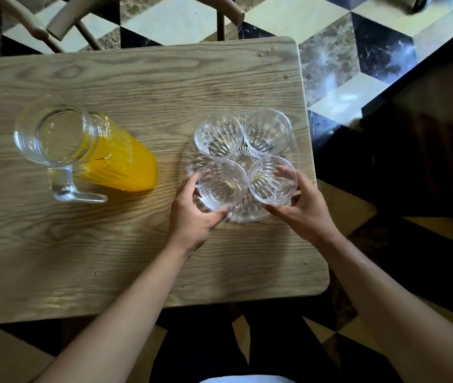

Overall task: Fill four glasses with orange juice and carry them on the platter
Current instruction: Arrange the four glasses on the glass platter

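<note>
Left hand: at the near-left edge of the platter, fingers and thumb curled round the near-left glass, gripping it.

Right hand: at the near-right edge of the platter, fingers curled round the far side of the near-right glass, thumb on its near side, gripping it.

Platter: clear, round, ribbed; lay on the right part of the table, near its right edge. It carried all four glasses.

Near-left glass: clear, ribbed, upright, no juice in it; touching or just beside the near-right glass.

Near-right glass: same pattern, upright, no juice in it.

Far-left glass: upright on the far-left part of the platter, no juice in it, just beside its neighbour.

Far-right glass: upright on the far-right part of the platter, no juice in it, not held.

Jug: clear, ribbed, holding orange juice; stood on the table well to the left of the platter, apart from both hands, handle turned toward the near side. Whether it had a lid could not be told.

Table: pale wood, rounded corners; a few crumbs near the far-right corner.

Chair: pale wood, partly seen beyond the table's far edge.

Floor: tiles in black, cream and mottled brown.
</note>
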Motion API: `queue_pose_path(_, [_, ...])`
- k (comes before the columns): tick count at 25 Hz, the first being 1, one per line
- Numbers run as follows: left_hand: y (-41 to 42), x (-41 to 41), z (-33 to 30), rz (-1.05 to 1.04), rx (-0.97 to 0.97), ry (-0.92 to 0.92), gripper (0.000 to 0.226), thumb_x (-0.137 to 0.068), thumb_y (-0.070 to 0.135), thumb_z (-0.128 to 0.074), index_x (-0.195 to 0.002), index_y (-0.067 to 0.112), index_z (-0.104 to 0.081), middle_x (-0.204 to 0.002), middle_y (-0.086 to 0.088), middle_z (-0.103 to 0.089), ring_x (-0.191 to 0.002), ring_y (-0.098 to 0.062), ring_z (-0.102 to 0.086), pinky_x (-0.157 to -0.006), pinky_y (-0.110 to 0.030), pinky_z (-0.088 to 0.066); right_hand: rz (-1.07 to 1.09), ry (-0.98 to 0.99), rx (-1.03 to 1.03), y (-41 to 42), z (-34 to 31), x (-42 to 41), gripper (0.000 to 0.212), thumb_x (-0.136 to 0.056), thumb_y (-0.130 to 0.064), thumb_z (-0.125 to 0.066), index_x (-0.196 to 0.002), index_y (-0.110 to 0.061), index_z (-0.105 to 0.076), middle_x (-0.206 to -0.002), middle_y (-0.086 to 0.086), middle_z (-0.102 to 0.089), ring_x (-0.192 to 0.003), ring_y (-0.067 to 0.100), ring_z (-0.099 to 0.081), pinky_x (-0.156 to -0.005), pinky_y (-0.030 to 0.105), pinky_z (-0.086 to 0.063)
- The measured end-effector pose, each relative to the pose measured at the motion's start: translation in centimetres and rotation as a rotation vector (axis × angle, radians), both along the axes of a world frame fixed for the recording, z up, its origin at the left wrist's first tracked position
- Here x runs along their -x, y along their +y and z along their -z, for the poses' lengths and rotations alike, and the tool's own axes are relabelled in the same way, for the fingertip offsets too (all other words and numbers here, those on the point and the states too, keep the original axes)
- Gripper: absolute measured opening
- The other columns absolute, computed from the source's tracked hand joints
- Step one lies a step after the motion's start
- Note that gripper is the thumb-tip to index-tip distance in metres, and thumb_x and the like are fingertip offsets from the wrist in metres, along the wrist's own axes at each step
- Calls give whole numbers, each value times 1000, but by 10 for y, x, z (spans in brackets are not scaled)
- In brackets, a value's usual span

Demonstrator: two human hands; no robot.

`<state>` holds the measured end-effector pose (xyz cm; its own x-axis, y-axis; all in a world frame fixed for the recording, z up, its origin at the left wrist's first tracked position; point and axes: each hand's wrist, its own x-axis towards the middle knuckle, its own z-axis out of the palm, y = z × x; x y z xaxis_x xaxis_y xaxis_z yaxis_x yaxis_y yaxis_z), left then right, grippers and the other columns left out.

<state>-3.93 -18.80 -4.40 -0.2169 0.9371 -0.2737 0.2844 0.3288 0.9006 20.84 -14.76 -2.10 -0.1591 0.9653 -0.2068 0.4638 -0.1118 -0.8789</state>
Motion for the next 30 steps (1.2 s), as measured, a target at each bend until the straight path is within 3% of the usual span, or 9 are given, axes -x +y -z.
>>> queue_pose_path(2, [-1, -1, 1, 5, 20, 9, 86, -60, 42, -93, -138, 31, -59, -135, 3, -68, -131, -21, -65, -114, -56, -50, -5, 7, 13, 0, -1, 0, 75, -72, -24, -92, -138, -18, -57, -131, -3, -66, -126, 11, -61, -110, 36, -48])
queue_pose_path(6, [-2, 1, 3, 5, 30, 33, 95, -59, 47, -92, -144, 24, -57, -137, 2, -67, -126, -22, -65, -107, -52, -55, -10, -10, 27, 2, -3, -1, 75, -72, -24, -92, -138, -17, -58, -132, -5, -64, -125, 7, -60, -109, 29, -47])
queue_pose_path(8, [-3, 1, 3, 12, 24, 61, 96, -58, 48, -92, -145, 25, -57, -136, 4, -67, -110, -21, -67, -91, -43, -59, -5, -19, 41, 2, -2, -1, 76, -72, -24, -92, -139, -16, -58, -132, -7, -64, -123, 0, -59, -104, 21, -47])
queue_pose_path(11, [-3, 1, 3, 20, 15, 88, 91, -64, 26, -99, -145, 22, -58, -136, 5, -67, -77, -7, -52, -67, -23, -43, -5, -40, 58, 1, -1, 0, 77, -72, -21, -91, -141, -15, -57, -131, -8, -62, -115, -11, -57, -87, 6, -42])
queue_pose_path(15, [-6, 1, -4, 16, 2, 101, 90, -63, 30, -97, -144, 21, -59, -132, 7, -66, -98, -13, -61, -75, -23, -44, -2, -50, 41, -1, -3, -4, 75, -72, -22, -92, -139, -17, -58, -129, -6, -59, -111, 1, -59, -83, 12, -44])
queue_pose_path(18, [-12, 2, -16, 12, 5, 111, 89, -64, 34, -95, -144, 20, -59, -131, 8, -63, -97, 0, -58, -77, -23, -48, -12, -73, 40, -4, -7, -10, 78, -73, -24, -91, -142, -22, -55, -134, -5, -58, -105, 10, -62, -75, 17, -49])
queue_pose_path(20, [-21, 1, -31, -2, 8, 91, 94, -62, 43, -92, -146, 20, -57, -135, 6, -62, -108, 4, -59, -84, -25, -53, 8, -89, 51, -13, -17, -15, 84, -73, -25, -91, -146, -21, -51, -137, -5, -57, -103, 14, -63, -74, 21, -53])
queue_pose_path(25, [-49, -1, -79, -38, 5, 38, 92, -60, 51, -84, -144, 30, -50, -134, 3, -62, -118, -11, -64, -97, -34, -55, 75, -73, 86, -49, -47, -27, 93, -74, -30, -90, -153, -19, -42, -136, -1, -57, -104, 13, -63, -73, 10, -49])
queue_pose_path(30, [-92, -9, -104, -128, -28, 59, 95, -63, 54, -79, -145, 13, -54, -133, -3, -63, -116, -17, -64, -94, -30, -52, 50, -23, 108, -86, -60, -25, 93, -78, -39, -86, -155, -17, -39, -136, 2, -57, -104, 12, -65, -74, 13, -51])
